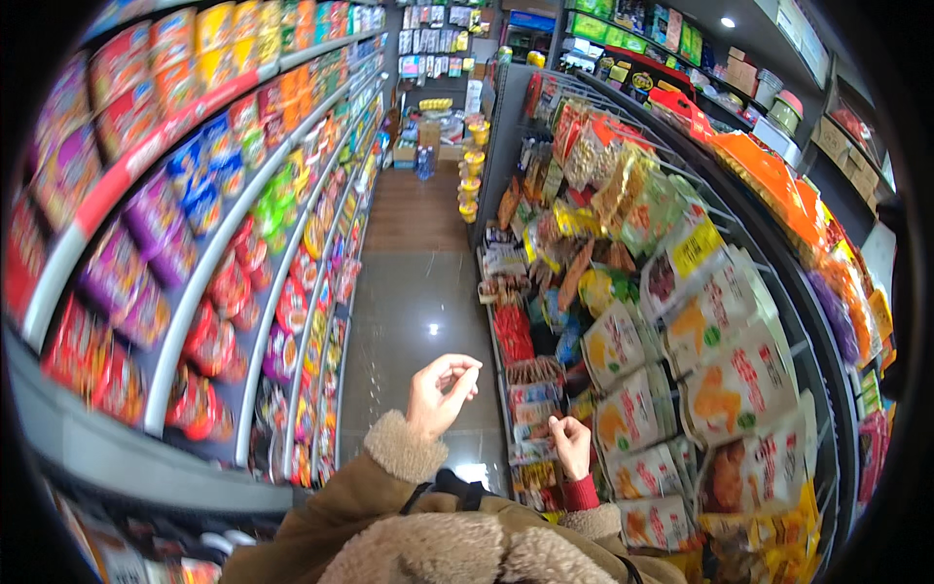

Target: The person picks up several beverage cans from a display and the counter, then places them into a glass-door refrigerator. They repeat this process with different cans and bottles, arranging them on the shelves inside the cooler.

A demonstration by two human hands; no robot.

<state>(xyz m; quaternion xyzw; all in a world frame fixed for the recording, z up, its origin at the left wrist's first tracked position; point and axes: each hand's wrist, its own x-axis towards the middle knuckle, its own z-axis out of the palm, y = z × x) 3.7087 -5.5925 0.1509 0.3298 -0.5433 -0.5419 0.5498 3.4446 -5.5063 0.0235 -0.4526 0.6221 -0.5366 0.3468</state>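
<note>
My left hand (441, 394) is raised over the aisle floor, fingers curled and the thumb close to the index fingertip; I see nothing between them. Lower and to the right, my right hand (570, 442) is beside the snack rack, its thumb and index finger near a small packaged snack (536, 431) on the bottom shelf. Whether it touches or grips a packet cannot be told. White snack pouches (627, 412) with pictures of food hang just right of that hand. A red knitted cuff shows at the right wrist, and both sleeves are brown with fleece trim.
Shelves of bagged snacks with a metal rail (211, 255) line the left side. Hanging bags (584, 146) fill the rack on the right. Yellow cups (473, 160) hang in a column at its end. Tiled floor (416, 306) runs between, towards bottles (425, 162) and boxes at the back.
</note>
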